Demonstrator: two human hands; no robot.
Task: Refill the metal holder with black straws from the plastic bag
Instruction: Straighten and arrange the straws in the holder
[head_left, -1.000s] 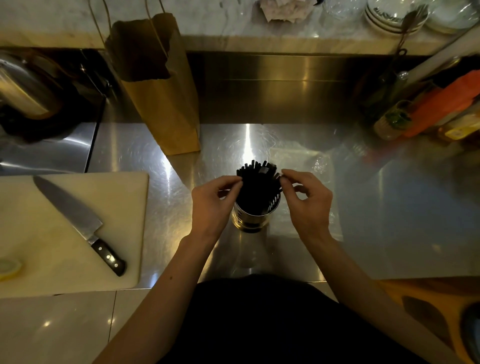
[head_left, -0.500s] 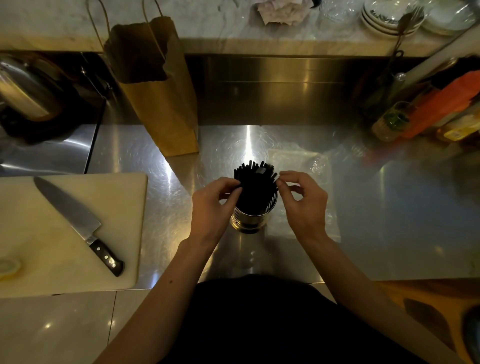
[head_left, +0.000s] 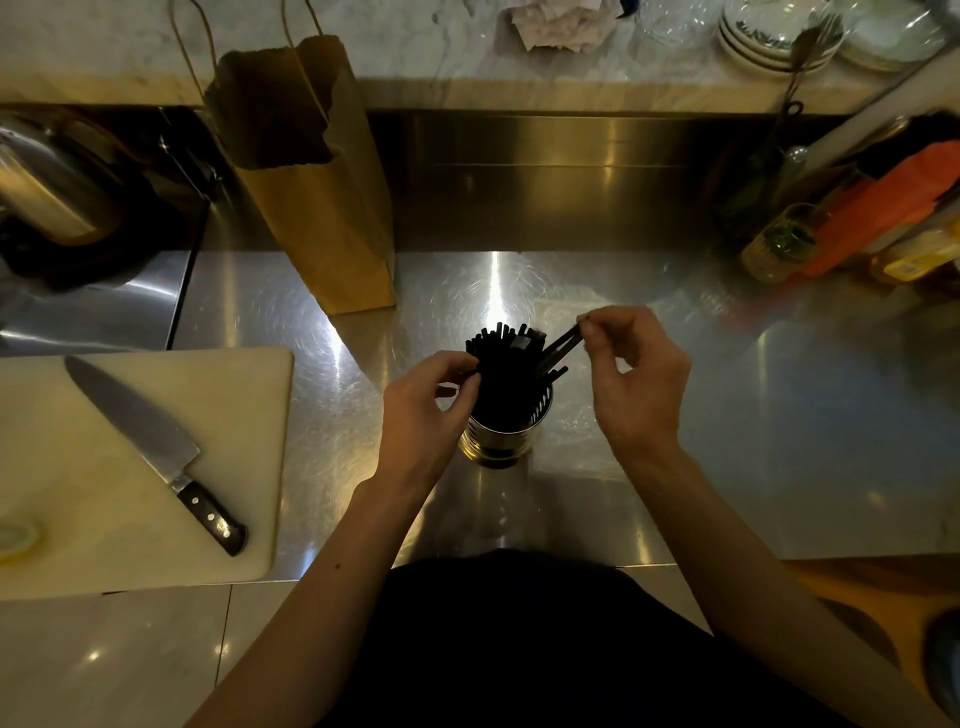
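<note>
A round metal holder (head_left: 501, 441) stands on the steel counter, packed with upright black straws (head_left: 506, 364). My left hand (head_left: 423, 415) rests at the bundle's left side, fingertips pinched on the straw tops. My right hand (head_left: 636, 384) is up and to the right of the holder, with thumb and forefinger pinching a couple of black straws (head_left: 558, 348) that slant out of the bundle. A clear plastic bag (head_left: 566, 317) lies flat on the counter behind and beside the holder, partly hidden by my right hand.
A brown paper bag (head_left: 322, 208) stands behind the holder to the left. A cutting board (head_left: 130, 493) with a large knife (head_left: 156, 447) lies at the left. Bottles and an orange packet (head_left: 883, 213) crowd the right rear. Plates (head_left: 779, 36) sit on the marble shelf.
My right hand has lifted away to the right, drawing a couple of straws out at a slant. My left hand has stayed at the bundle's left side.
</note>
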